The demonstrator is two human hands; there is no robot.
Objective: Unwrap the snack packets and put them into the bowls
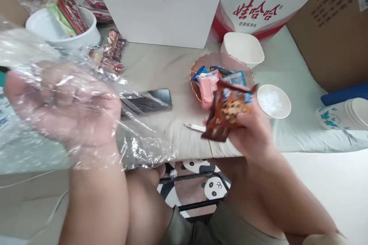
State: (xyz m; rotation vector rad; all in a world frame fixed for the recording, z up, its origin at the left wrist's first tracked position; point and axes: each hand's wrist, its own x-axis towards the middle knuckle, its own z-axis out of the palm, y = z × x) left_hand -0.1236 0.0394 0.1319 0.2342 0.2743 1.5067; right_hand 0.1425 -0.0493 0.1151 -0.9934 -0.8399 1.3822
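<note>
My left hand (61, 103) is raised at the left inside a loose clear plastic glove, its fingers spread and blurred, holding nothing I can see. My right hand (248, 132) is closed on a brown snack packet (228, 111) printed with cookies, held just in front of a pink scalloped plate (197, 84). That plate carries a pink wrapped sweet (207, 86) and blue-wrapped sweets (237, 78). A small white tool with a metal tip (195, 126) lies on the cloth below the plate.
A dark phone (148, 101) lies mid-table under clear plastic. A white bowl of packets (64, 28) and loose brown sweets (113, 51) sit far left. A white square bowl (243, 48), small white bowl (274, 101), stacked paper cups (345, 115) and cardboard boxes (336, 26) stand right.
</note>
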